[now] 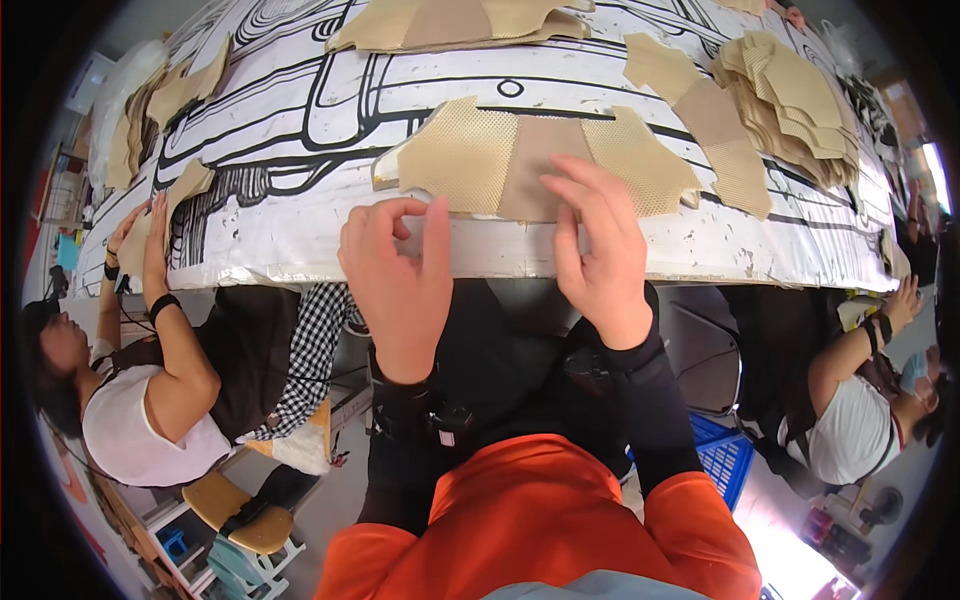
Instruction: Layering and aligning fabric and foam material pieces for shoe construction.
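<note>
A tan mesh fabric piece [455, 160] with a smooth brownish middle panel [540, 145] lies flat before me near the table's front edge. A pale layer shows under its left end. At its near left edge is my left hand [398, 285], fingers curled and the index tip close against the thumb. Whatever sits in that pinch, if anything, is hidden. My right hand [605, 260] hovers at the middle panel's near right side, its fingers stretched forward and the thumb apart. It holds nothing visible.
The table [300, 235] has a white cover with black line drawings. A similar piece [715, 125] lies right, beside a stack of tan pieces [790, 100]; another stack [460, 30] lies at the back. Co-workers sit left [150, 400] and right [850, 410]. A blue crate [722, 460] stands below.
</note>
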Available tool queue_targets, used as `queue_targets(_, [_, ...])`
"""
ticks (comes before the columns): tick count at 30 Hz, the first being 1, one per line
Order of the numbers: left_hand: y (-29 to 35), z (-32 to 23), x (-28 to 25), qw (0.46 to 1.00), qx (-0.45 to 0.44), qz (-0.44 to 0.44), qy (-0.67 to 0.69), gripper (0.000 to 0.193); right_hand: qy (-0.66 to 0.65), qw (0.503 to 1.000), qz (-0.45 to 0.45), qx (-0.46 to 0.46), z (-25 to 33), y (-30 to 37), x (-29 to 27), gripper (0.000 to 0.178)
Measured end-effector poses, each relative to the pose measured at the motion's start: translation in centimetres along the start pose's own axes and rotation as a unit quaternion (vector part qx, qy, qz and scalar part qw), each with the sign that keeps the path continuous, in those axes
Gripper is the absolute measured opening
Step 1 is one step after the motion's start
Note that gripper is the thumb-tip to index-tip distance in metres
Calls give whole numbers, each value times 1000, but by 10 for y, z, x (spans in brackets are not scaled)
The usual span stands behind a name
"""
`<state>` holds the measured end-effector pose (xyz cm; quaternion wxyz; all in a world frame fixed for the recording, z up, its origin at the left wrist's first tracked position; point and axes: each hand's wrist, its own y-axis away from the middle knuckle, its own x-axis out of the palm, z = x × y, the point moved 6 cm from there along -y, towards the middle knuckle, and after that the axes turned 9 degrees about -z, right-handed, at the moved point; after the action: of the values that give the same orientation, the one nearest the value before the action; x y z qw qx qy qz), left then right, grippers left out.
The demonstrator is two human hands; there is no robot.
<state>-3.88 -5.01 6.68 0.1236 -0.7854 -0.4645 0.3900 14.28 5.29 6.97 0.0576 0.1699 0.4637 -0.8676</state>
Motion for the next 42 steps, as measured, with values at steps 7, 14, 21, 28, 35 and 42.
queue_targets(7, [-9,-4,19,987,-122,44,91,16,58,998,30,-7,-3,6,12,28])
queue_targets(14, [-16,-22,-1,984,148,100,-4,35,73,996,41,-21,0,5,12,26])
queue_targets(21, [-23,-34,20,954,250,148,-73,33,74,997,32,-9,-4,8,11,27])
queue_targets(28, [-31,-36,27,927,343,143,-41,37,69,996,49,17,-3,5,10,30])
queue_targets(35, [-35,-36,35,904,385,186,-8,43,77,996,48,19,-7,8,12,32])
queue_targets(42, [-29,-37,42,921,370,107,55,32,76,995,40,50,-8,5,11,37])
